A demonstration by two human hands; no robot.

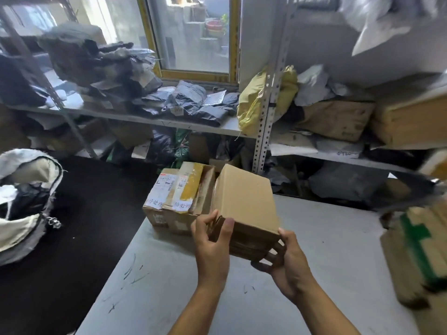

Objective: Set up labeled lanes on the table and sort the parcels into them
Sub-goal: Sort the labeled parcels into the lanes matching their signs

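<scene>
A plain brown cardboard parcel is held above the grey table, tilted with its far end raised. My left hand grips its near left corner, thumb on the front face. My right hand holds the near right corner from below, fingers curled under it. Just behind and to the left, several taped cardboard parcels with white shipping labels and handwritten paper tags stand side by side at the table's far left corner.
A cardboard box with green tape lies at the table's right edge. Metal shelves behind hold grey and yellow mailer bags and boxes. A white sack of parcels sits on the dark floor at left.
</scene>
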